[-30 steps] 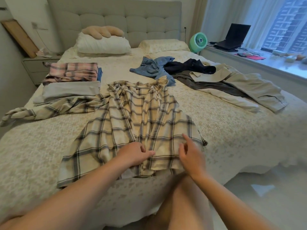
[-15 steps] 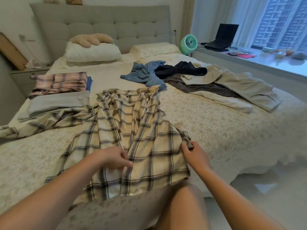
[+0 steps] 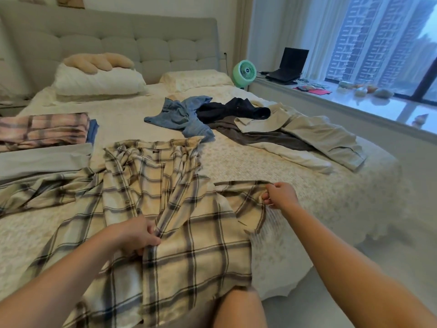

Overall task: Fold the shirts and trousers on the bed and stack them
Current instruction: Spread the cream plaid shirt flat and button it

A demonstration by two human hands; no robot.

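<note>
One plaid shirt [image 3: 165,209] lies spread near the foot of the bed [image 3: 295,190], its left sleeve cut off by the frame edge. The left hand [image 3: 134,235] pinches its front placket; the right hand [image 3: 280,194] pinches the right sleeve. Three folded garments [image 3: 45,138] are stacked at left, partly out of frame; a tangle of unfolded clothes [image 3: 248,129], number unclear, lies beyond.
</note>
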